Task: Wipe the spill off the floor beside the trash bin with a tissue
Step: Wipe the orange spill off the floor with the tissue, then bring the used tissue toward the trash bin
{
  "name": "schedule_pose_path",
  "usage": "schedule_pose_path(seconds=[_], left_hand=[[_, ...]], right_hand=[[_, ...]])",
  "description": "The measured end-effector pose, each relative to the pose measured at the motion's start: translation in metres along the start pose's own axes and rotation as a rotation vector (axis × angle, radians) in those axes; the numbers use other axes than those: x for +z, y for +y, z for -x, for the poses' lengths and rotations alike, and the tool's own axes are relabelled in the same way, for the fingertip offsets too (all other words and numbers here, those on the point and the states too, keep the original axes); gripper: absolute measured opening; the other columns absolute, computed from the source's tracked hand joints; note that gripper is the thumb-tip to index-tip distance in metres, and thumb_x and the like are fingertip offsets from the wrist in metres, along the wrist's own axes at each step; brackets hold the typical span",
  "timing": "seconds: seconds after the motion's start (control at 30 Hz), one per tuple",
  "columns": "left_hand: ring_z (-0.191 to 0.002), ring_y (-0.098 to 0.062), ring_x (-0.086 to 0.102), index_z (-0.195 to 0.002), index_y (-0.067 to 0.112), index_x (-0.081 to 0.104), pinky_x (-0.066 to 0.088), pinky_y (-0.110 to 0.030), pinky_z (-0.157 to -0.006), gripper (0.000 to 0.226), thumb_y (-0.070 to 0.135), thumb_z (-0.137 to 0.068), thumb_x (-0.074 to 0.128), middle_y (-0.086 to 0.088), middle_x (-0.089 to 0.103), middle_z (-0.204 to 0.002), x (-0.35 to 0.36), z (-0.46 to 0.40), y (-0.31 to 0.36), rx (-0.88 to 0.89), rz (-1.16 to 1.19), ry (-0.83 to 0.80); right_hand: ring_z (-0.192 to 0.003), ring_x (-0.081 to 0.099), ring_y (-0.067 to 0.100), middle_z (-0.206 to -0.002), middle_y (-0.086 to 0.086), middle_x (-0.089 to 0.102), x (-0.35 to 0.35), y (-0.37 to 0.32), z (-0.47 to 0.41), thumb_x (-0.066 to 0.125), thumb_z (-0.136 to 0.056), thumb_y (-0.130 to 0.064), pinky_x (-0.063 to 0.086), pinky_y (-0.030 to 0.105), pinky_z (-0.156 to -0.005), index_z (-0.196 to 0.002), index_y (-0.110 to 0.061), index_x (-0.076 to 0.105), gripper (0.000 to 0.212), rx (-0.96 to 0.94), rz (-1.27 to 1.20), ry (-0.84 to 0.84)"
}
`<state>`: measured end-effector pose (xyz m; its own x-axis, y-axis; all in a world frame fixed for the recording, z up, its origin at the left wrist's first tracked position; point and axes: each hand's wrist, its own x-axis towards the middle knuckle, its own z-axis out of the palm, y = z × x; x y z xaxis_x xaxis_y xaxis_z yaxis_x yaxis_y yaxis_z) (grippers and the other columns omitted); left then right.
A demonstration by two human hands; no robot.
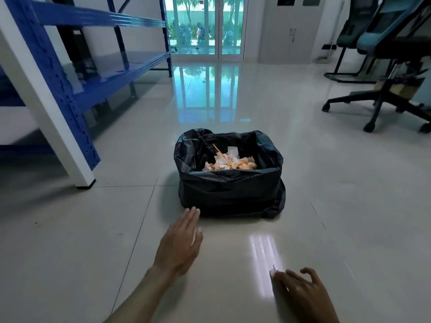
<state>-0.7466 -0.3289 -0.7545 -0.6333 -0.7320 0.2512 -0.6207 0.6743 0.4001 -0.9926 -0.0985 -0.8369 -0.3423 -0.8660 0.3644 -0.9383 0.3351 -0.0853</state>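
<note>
So we're down low over the tiled floor [303, 206], looking at the trash bin [229, 187], which sits square in the middle of our view, lined with a black bag [268, 145] that spills over the rim and bunches at the base. Inside it we can see a heap of crumpled, orange-stained tissues [229, 164] plus a thin orange stick [218, 149] leaning on the back wall.

Our left hand [179, 243] is flat with the fingers straight and pressed together, palm facing down, fingertips just short of the bin's near-left corner. We can't tell if it's actually touching the tiles or hovering over them.

Our right hand [303, 292] is near the bottom edge of the view, to the right, well apart from the bin. Its fingers are curled down over a white tissue [274, 275], pressing it onto the floor; only a small corner of the tissue pokes out on the left of the fingers. Right beside it there's a bright streaky reflection on the glossy tile, and honestly we can't make out any spill through that glare.

Off to the left stands blue metal shelving [77, 73] with a white post [44, 108] in front of it. On the right are office chairs [382, 66] on castors, and glass doors [207, 26] at the far end.
</note>
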Motion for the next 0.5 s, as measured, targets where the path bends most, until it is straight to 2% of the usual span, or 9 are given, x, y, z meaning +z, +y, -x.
schedule_pose_path(seconds=[0.07,0.13,0.17,0.23,0.27,0.33,0.43,0.5], left_hand=[[-0.15,-0.008,0.014,-0.155,0.023,0.02,0.013,-0.027,-0.118,0.061,0.047,-0.098,0.015,0.006,0.019,-0.163,-0.018,-0.033,0.009,0.003,-0.029,0.068],[-0.15,-0.011,0.015,-0.154,0.021,0.022,0.011,-0.026,-0.116,0.056,0.042,-0.102,0.024,0.003,0.021,-0.163,-0.031,-0.065,0.016,0.016,-0.052,0.102],[-0.151,-0.012,0.014,-0.154,0.02,0.021,0.01,-0.027,-0.117,0.056,0.041,-0.103,0.026,0.002,0.02,-0.163,-0.036,-0.079,0.02,0.023,-0.052,0.104],[-0.152,-0.011,0.005,-0.156,0.02,0.014,0.005,-0.03,-0.122,0.058,0.041,-0.103,0.026,0.002,0.013,-0.165,-0.037,-0.104,0.025,0.022,-0.037,0.085],[-0.152,-0.011,-0.001,-0.156,0.02,0.01,0.002,-0.033,-0.123,0.059,0.041,-0.103,0.025,0.002,0.009,-0.165,-0.035,-0.113,0.027,0.005,-0.023,0.067],[-0.151,-0.013,-0.007,-0.156,0.021,0.005,-0.004,-0.037,-0.123,0.059,0.042,-0.103,0.023,0.002,0.003,-0.166,-0.028,-0.125,0.028,-0.052,-0.005,0.018],[-0.152,-0.017,-0.006,-0.156,0.022,0.008,-0.009,-0.039,-0.121,0.058,0.044,-0.103,0.019,0.0,0.009,-0.166,-0.019,-0.134,0.025,-0.118,-0.049,-0.082],[-0.153,-0.019,-0.001,-0.156,0.021,0.011,-0.009,-0.041,-0.122,0.057,0.042,-0.103,0.018,0.0,0.014,-0.165,-0.017,-0.136,0.025,-0.128,-0.063,-0.094]], right_hand=[[-0.062,0.065,0.007,-0.066,-0.006,0.066,-0.008,-0.005,-0.002,0.07,-0.078,-0.016,0.035,0.025,-0.084,-0.082,-0.037,0.064,0.023,0.076,-0.062,-0.076],[-0.058,0.059,-0.003,-0.071,-0.02,0.068,-0.007,-0.004,-0.005,0.062,-0.087,-0.032,0.031,0.019,-0.085,-0.08,-0.045,0.059,0.015,0.18,-0.112,-0.088],[-0.059,0.057,-0.002,-0.072,-0.027,0.067,-0.002,-0.003,-0.006,0.063,-0.086,-0.038,0.03,0.016,-0.083,-0.084,-0.05,0.057,0.014,0.213,-0.096,-0.126],[-0.06,0.057,0.009,-0.071,-0.032,0.065,-0.001,-0.001,-0.016,0.08,-0.074,-0.036,0.037,0.012,-0.072,-0.092,-0.056,0.059,0.034,0.274,-0.107,-0.17],[-0.058,0.059,0.015,-0.066,-0.028,0.065,-0.006,-0.002,-0.027,0.087,-0.068,-0.033,0.045,0.017,-0.061,-0.091,-0.056,0.064,0.04,0.317,-0.11,-0.167],[-0.051,0.06,0.024,-0.054,-0.009,0.064,-0.03,-0.01,-0.056,0.092,-0.065,-0.025,0.046,0.029,-0.043,-0.088,-0.043,0.074,0.034,0.304,-0.155,-0.075],[-0.05,0.059,0.026,-0.052,-0.001,0.062,-0.066,-0.022,-0.113,0.075,-0.085,-0.029,0.042,0.03,-0.044,-0.098,-0.032,0.074,0.014,0.135,-0.19,0.14],[-0.049,0.059,0.027,-0.058,0.002,0.064,-0.086,-0.023,-0.157,0.059,-0.095,-0.035,0.045,0.031,-0.045,-0.103,-0.027,0.072,0.017,0.075,-0.22,0.203]])
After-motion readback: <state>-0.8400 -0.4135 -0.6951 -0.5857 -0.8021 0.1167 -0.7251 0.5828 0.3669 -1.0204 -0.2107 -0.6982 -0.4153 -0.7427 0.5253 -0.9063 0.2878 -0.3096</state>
